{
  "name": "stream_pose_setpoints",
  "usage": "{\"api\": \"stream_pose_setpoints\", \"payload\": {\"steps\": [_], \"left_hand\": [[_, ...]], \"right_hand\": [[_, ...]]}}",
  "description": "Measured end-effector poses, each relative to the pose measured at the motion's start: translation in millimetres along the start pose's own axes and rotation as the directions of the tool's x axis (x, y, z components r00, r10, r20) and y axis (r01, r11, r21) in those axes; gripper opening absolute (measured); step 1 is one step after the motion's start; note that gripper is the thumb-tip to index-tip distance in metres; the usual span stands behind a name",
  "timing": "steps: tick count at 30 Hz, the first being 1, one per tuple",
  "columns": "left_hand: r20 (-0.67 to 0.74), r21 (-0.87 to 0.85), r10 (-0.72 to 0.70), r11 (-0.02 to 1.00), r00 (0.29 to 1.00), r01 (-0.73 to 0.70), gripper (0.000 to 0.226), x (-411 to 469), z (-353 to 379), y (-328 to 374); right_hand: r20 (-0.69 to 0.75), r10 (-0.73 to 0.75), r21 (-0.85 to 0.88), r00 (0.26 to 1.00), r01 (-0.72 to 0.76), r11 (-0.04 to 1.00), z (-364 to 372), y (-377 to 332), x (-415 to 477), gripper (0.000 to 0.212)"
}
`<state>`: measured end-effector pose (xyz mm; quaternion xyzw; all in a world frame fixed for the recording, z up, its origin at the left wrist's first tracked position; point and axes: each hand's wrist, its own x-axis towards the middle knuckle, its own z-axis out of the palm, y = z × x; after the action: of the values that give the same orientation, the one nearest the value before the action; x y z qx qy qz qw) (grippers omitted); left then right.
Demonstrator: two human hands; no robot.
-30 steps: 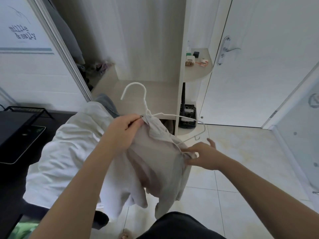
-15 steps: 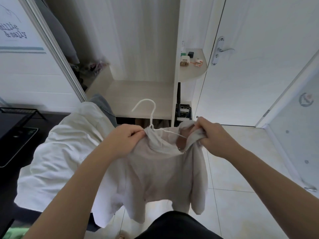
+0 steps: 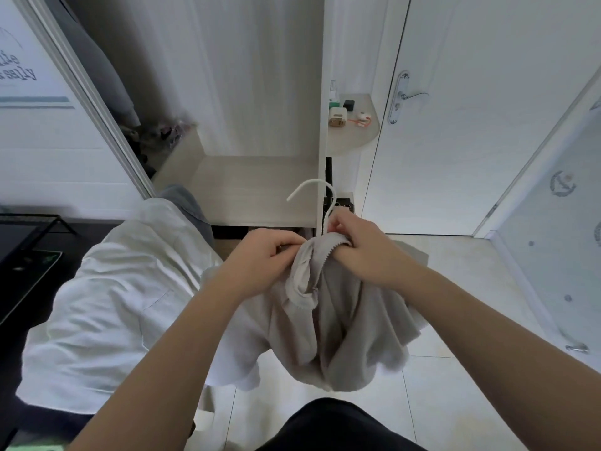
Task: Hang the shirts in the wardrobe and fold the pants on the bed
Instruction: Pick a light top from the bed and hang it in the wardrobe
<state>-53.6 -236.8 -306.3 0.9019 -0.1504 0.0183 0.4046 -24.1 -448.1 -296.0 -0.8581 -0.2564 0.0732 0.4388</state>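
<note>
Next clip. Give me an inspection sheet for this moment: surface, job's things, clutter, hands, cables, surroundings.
Surface: pale wood wardrobe shelf ahead; glossy pale floor tiles below.
Job's things: beige fabric shirt hangs bunched from both hands; thin white hanger is inside it, with its hook sticking up above the collar.
Clutter: crumpled white cloth at left; small bottles and boxes on the rounded corner shelf.
Hands: left hand pinches the shirt's collar; right hand grips the collar and the hanger's neck.
Cables: nothing seen.
Surroundings: white door with a silver lever handle at right; black desk at left.
</note>
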Motion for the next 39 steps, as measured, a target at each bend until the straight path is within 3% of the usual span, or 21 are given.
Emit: {"api": "stream_pose_setpoints", "payload": {"steps": [4, 7, 11, 14, 16, 19, 21, 23, 26, 30, 32, 35, 39], "left_hand": [[-0.085, -0.017, -0.003, 1.000, 0.996, 0.001, 0.017, -3.1, -16.9, -18.1], [-0.255, 0.039, -0.069, 0.996, 0.964, 0.082, 0.016, -4.9, -30.6, -40.2], [-0.379, 0.034, -0.120, 0.989, 0.918, 0.144, 0.017, -5.3, -36.7, -47.3], [-0.380, 0.044, -0.093, 0.992, 0.920, 0.118, 0.017, -1.2, -27.9, -38.2], [-0.365, 0.072, -0.066, 0.993, 0.929, 0.098, 0.018, 3.4, -24.4, -32.5], [-0.374, 0.121, -0.026, 0.990, 0.927, 0.076, 0.017, 11.3, -20.9, -27.4], [-0.429, 0.103, -0.071, 0.987, 0.900, 0.127, 0.014, 13.5, -13.0, -23.2], [-0.520, 0.052, -0.101, 0.987, 0.848, 0.150, 0.015, 10.9, 0.6, -18.6], [-0.620, -0.128, -0.194, 0.981, 0.760, 0.146, 0.037, -1.1, 24.6, -12.8], [-0.359, -0.329, -0.357, 0.913, 0.862, 0.241, 0.036, -0.9, 48.4, -13.2], [-0.354, -0.284, -0.354, 0.923, 0.866, 0.261, 0.022, 6.1, 52.4, -14.5], [-0.430, -0.255, -0.282, 0.949, 0.858, 0.185, 0.025, 14.0, 47.6, -13.3], [-0.630, -0.240, -0.197, 0.969, 0.751, 0.054, 0.020, 18.4, 21.6, -13.1]], "right_hand": [[0.125, 0.035, 0.193, 0.992, -0.058, 0.979, -21.3, 3.5, -8.1, 0.021], [0.124, 0.043, 0.243, 0.991, -0.072, 0.967, -34.1, 10.2, -16.9, 0.028], [0.076, 0.083, 0.015, 0.994, -0.084, 0.996, -34.8, 22.4, -16.7, 0.040], [0.120, 0.050, -0.241, 0.991, -0.020, 0.970, -27.2, 14.5, -10.6, 0.040], [0.126, -0.014, -0.296, 0.992, 0.051, 0.954, -20.9, 5.5, -7.0, 0.037], [0.122, -0.006, -0.253, 0.992, 0.037, 0.967, -14.2, -6.6, -2.1, 0.037], [0.114, 0.033, -0.164, 0.993, -0.014, 0.986, -9.9, -10.2, 0.3, 0.038], [0.069, 0.061, -0.034, 0.996, -0.058, 0.998, -5.5, -10.1, 1.8, 0.037], [0.003, 0.075, 0.050, 0.997, -0.075, 0.996, -1.8, -6.9, 3.3, 0.037], [-0.006, 0.057, 0.111, 0.998, -0.056, 0.992, -1.6, -4.7, 4.1, 0.037], [0.000, 0.044, 0.130, 0.999, -0.043, 0.991, -0.3, -4.0, 3.5, 0.037], [0.004, 0.047, 0.122, 0.999, -0.047, 0.991, 2.8, 2.5, 0.8, 0.038], [0.079, 0.100, 0.072, 0.992, -0.106, 0.992, 4.7, 17.3, -8.1, 0.037]]}}
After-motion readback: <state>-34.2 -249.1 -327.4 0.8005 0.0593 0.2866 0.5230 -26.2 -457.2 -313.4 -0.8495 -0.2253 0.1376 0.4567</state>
